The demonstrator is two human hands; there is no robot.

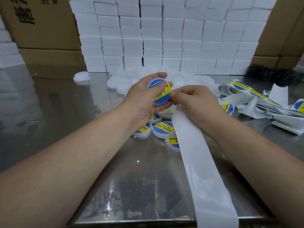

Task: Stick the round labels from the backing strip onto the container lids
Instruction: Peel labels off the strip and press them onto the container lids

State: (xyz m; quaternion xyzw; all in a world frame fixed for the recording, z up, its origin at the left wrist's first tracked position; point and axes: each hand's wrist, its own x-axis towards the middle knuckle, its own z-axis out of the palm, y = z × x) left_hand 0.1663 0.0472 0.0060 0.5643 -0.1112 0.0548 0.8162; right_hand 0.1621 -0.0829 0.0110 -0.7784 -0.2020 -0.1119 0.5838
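We see the left hand (144, 99) gripping a white container lid (158, 103) above the steel table (131, 178), fingers curled round its rim and the thumb (162, 84) pressed flat on the blue-and-yellow round label (162, 96) that covers the lid's face. The right hand (195, 101) sits just beside it, touching the lid's right edge, its fingers curled in and pinching the backing strip (205, 178). That strip comes out from under the right palm as a bare white band and runs down over the table to the bottom edge of the view. Under the left hand we count a small cluster of labelled lids (163, 129) lying face up on the table and touching one another (the print on them reads SOLDERING PASTE), one partly tucked beneath the bare band. Behind the hands lies a heap of plain white lids (125, 81), with one stray lid (81, 76) off to the left, well apart. To the right the unused part of the strip (246, 91) lies in loose folds, with round labels on it. Further back there is a wall of stacked white blocks (164, 38), with cardboard boxes (41, 22) on either side. Some dark objects (271, 74) at far right are too blurred to tell.
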